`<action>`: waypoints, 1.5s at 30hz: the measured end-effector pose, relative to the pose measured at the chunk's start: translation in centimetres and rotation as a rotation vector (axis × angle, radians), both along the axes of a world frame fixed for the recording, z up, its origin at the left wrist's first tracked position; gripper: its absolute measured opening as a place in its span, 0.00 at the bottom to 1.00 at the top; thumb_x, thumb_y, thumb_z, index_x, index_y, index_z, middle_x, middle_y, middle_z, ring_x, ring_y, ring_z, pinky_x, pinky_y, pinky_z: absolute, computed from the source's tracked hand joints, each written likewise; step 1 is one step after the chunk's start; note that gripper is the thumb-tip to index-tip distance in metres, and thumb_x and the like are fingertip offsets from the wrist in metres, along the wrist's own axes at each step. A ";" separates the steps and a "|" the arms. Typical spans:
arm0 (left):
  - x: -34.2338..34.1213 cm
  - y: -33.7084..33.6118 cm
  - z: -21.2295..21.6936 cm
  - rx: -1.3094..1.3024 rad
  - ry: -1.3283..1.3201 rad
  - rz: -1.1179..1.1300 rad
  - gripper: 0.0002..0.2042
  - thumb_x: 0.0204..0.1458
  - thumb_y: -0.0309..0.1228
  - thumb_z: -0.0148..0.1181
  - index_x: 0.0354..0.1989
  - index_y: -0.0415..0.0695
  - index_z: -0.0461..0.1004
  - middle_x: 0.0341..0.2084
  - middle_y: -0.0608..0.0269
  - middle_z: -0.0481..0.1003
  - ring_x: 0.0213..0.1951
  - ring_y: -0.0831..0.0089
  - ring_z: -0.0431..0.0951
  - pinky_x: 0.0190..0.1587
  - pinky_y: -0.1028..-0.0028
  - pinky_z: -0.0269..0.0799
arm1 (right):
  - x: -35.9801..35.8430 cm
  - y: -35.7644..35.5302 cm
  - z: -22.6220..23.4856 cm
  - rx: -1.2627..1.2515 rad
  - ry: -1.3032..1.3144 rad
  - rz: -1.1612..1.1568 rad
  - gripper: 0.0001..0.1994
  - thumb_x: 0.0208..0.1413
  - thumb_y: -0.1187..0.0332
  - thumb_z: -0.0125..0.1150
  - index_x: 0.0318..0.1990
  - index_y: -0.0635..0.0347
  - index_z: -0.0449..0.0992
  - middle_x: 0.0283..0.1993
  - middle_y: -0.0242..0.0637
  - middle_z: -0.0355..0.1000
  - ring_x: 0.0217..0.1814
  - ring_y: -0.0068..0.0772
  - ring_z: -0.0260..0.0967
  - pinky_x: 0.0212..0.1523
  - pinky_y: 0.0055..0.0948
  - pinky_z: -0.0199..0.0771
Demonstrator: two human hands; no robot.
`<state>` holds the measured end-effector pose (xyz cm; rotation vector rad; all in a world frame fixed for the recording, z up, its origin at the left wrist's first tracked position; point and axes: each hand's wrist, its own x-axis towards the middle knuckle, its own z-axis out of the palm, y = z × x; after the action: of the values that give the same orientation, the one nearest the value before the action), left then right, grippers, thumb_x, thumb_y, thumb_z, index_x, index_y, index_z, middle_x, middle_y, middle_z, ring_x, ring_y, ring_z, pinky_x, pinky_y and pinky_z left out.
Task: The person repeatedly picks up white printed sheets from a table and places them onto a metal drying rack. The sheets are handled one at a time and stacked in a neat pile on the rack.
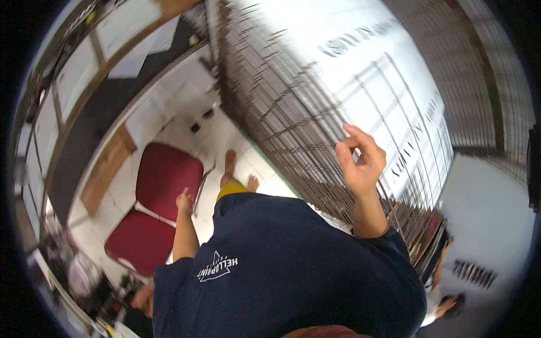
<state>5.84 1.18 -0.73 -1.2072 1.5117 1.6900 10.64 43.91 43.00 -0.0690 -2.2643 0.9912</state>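
My right hand (363,163) is raised before a tall wire drying rack (293,124). Its fingers are half curled, with thumb and forefinger tips apart and nothing visible between them. White printed sheets (360,67) with dark lettering lie on the rack's wire shelves behind that hand. Lower and to the left, my left hand (185,201) hangs beside the seat of a dark red chair (168,177). Small and blurred, its fingers look loosely bent, and I see no object in them.
A long dark worktop (84,124) with pale panels runs along the left. Beneath it a wooden board (107,169) leans on the tiled floor (225,141). Other people's arms show at lower left and lower right. Clutter lies at the lower left.
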 end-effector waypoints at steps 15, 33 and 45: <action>-27.0 19.8 23.4 0.054 1.102 -0.088 0.14 0.49 0.31 0.58 0.44 0.43 0.68 0.26 0.71 0.66 0.23 0.85 0.63 0.23 0.85 0.58 | -5.8 10.1 1.3 -0.413 -0.348 -0.551 0.12 0.47 0.65 0.60 0.33 0.64 0.69 0.23 0.41 0.72 0.20 0.26 0.69 0.23 0.24 0.66; -33.5 20.5 21.5 0.091 1.050 -0.204 0.10 0.51 0.30 0.57 0.40 0.42 0.68 0.26 0.72 0.67 0.24 0.86 0.62 0.24 0.86 0.56 | -12.3 12.6 -1.1 -0.321 -0.419 -0.873 0.10 0.43 0.70 0.58 0.31 0.62 0.64 0.20 0.39 0.69 0.15 0.27 0.68 0.13 0.24 0.61; -33.7 25.1 22.8 0.162 1.119 -0.379 0.08 0.51 0.32 0.56 0.37 0.43 0.70 0.30 0.72 0.69 0.28 0.85 0.64 0.29 0.84 0.59 | -12.9 13.1 -1.0 -0.501 -0.331 -0.850 0.08 0.42 0.76 0.52 0.32 0.66 0.67 0.20 0.45 0.71 0.18 0.32 0.73 0.19 0.26 0.71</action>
<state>-27.90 26.26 22.05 0.2442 1.9348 2.2461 -2.29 56.99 41.97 -1.3641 -1.8647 1.0593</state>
